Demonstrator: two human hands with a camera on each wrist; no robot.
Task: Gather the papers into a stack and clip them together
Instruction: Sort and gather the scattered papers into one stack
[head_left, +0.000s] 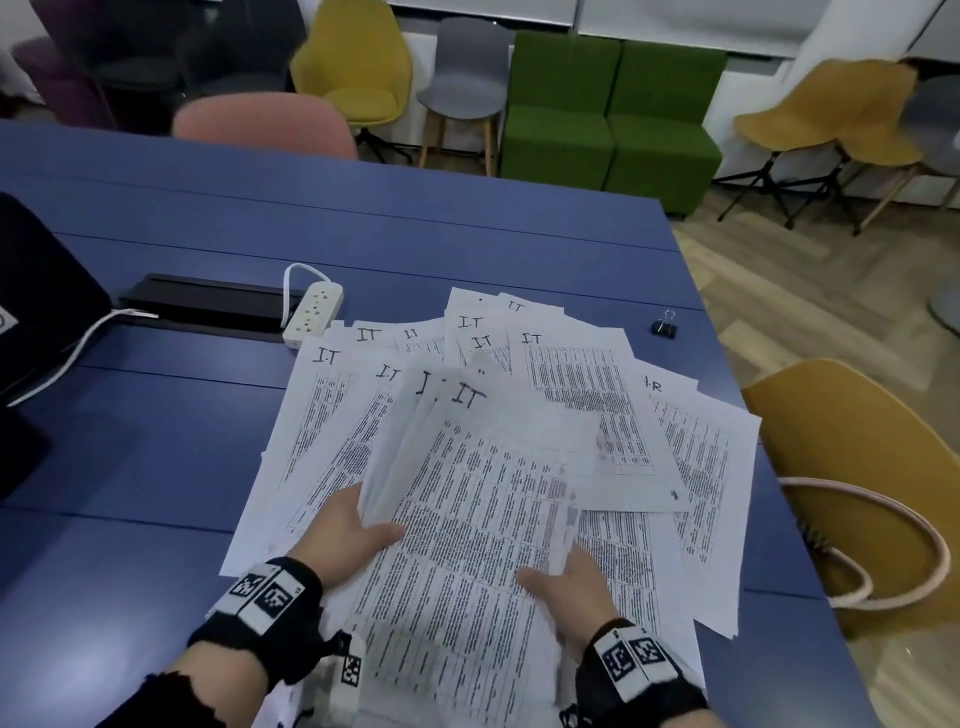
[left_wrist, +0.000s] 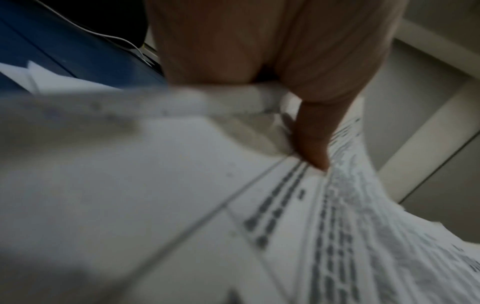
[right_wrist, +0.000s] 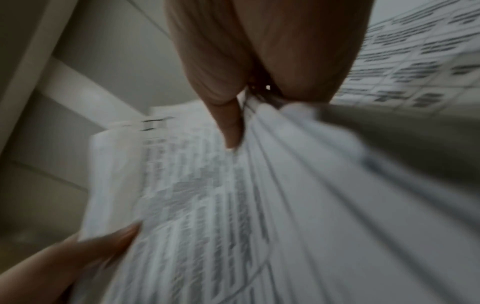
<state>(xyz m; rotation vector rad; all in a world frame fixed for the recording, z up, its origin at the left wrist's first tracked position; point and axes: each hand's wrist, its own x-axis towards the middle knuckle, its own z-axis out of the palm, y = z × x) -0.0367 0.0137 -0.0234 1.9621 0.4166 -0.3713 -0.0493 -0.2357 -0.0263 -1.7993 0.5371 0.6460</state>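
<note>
Both hands pinching a lifted bundle of papers (head_left: 467, 519) over the blue table (head_left: 156, 467): left hand (head_left: 343, 535) on its left edge, right hand (head_left: 566, 582) on the right, fingers hidden underneath. Wrist cams v blurry. Binder clip (head_left: 663, 327) sits apart, far right.

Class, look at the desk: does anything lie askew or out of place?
Yes. Loose papers lie fanned at mixed angles across the blue table, not squared, and the binder clip sits apart near the right edge.
</note>
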